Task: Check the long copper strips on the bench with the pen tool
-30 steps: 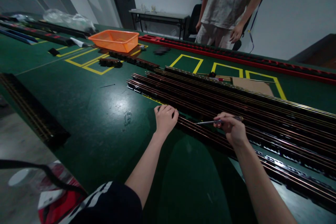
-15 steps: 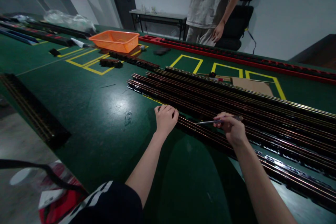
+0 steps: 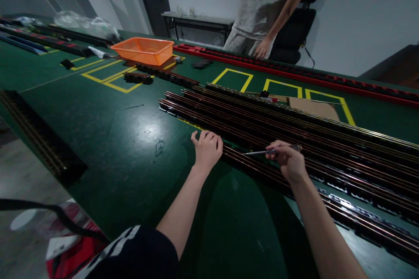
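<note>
In the head view my left hand (image 3: 208, 151) is closed over the near end of a long dark strip (image 3: 258, 168) with thin copper-coloured lines along it. Its thumb side is lifted slightly and the fingertips are hidden behind the hand. My right hand (image 3: 291, 165) pinches a slim metal tool (image 3: 255, 153) with a thin shaft, perhaps a screwdriver or tweezers. The tool's tip points left and meets or hovers just above the strip. Several similar dark strips (image 3: 281, 128) lie side by side just beyond both hands.
An orange basket (image 3: 144, 51) stands on the green table (image 3: 124, 148). Red rails (image 3: 294, 72) run along the far edge, where a person (image 3: 262, 13) stands. Cardboard (image 3: 314, 109) lies beyond the strips. At left, another dark strip (image 3: 42, 139) lies at the table edge.
My left hand's thumb-side finger has lifted outward a little. My right hand and the tool stay nearly still. The person across the table has shifted, their hand moving left.
</note>
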`<state>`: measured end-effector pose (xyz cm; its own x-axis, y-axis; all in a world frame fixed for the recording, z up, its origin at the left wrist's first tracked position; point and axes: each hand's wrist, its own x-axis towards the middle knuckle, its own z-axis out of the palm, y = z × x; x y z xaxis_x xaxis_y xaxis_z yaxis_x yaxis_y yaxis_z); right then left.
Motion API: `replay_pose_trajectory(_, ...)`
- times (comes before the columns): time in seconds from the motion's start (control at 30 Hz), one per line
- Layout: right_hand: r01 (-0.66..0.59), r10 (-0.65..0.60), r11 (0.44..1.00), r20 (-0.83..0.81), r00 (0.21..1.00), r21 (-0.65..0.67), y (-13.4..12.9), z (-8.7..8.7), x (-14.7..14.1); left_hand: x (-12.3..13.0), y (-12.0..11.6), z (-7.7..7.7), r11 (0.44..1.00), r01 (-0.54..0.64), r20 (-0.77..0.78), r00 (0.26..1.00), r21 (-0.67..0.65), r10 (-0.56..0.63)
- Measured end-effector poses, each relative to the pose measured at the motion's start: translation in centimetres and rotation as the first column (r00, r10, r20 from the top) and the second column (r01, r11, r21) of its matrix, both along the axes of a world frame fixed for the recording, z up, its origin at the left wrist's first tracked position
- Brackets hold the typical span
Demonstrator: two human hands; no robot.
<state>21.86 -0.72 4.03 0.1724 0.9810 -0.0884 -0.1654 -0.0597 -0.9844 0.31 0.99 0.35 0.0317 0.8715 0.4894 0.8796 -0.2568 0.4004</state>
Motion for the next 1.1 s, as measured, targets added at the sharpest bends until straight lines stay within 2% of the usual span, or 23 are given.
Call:
replay_pose_trajectory(0.4,-0.006,0.006,1.0,0.008,1.0,0.012,0.0,-0.3,0.1,2.5,-1.3,0.0,0.996,0.087,-0.019,0.996,0.019,-0.087)
replay_pose_trajectory(0.77,0.012,-0.012,1.0,-0.015,1.0,-0.018,-0.1,0.0,-0.3,2.3,-0.9,0.0,0.999,0.051,-0.005,0.999,-0.005,-0.051)
replay_pose_trajectory(0.93,-0.042,0.043,0.999,0.017,0.999,-0.015,-0.2,0.1,-0.9,1.6,-0.5,0.0,1.0,0.019,0.003,1.0,-0.012,-0.019)
replay_pose_trajectory(1.1,-0.159,0.155,0.987,0.11,0.982,0.025,-0.4,0.3,-0.9,1.0,-0.2,0.0,1.0,0.0,0.011,1.0,-0.029,0.0)
